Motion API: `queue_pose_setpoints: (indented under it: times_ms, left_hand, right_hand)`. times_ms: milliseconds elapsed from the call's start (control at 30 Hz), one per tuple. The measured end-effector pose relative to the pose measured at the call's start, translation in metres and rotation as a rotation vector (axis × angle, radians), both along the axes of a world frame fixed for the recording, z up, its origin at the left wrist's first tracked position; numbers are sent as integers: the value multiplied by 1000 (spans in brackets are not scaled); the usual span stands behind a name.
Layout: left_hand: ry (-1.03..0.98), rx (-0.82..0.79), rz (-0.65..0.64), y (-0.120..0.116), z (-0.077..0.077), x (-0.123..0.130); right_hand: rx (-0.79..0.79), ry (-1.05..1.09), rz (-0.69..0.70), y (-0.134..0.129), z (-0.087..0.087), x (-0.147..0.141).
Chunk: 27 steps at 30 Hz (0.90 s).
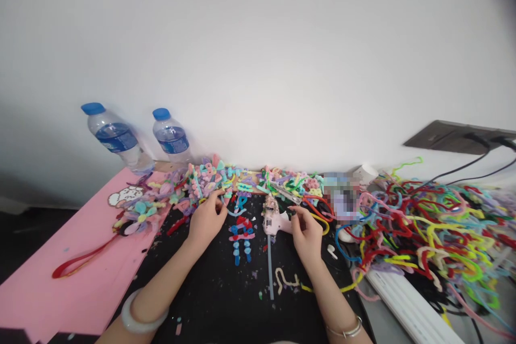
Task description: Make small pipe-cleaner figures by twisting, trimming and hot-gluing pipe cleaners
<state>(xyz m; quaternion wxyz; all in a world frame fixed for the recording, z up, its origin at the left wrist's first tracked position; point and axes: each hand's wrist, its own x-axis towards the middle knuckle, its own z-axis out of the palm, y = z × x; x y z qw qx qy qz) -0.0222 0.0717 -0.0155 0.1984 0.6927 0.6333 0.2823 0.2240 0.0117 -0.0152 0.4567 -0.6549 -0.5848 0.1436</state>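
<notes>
Plastic bottles (121, 137) capped | left hand (205, 220) fingering pipe-cleaner shapes (201, 183)

Two bare forearms enter from the lower edge of the view, one at each side, with no sleeves visible on either. The left forearm carries a thick, smooth bangle (142, 316) of pale, milky white with a faint greenish cast, worn just above the wrist; its surface is glossy and unmarked. The right forearm carries a thin metallic bracelet (345, 330) of silver tone, seemingly made of two or three fine strands lying close together near the wrist. The left hand (206, 221) and the right hand (307, 235) are both bare, without gloves. Whether any rings are worn cannot be told at this size.
</notes>
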Motion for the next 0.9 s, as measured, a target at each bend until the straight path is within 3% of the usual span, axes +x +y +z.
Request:
queue_pose_setpoints:
  times_ms: [400, 567, 733, 900]
  left_hand:
    - [-357, 116, 47, -6, -3, -14]
    - [-218, 182, 8, -8, 2, -17]
    - [45, 195, -157, -7, 15, -25]
    - [160, 201, -170, -14, 27, -25]
  right_hand:
    - [15, 17, -8, -1, 0, 0]
    - [16, 26, -13, -1, 0, 0]
    - [19, 32, -15, -1, 0, 0]
    - [15, 38, -9, -1, -1, 0]
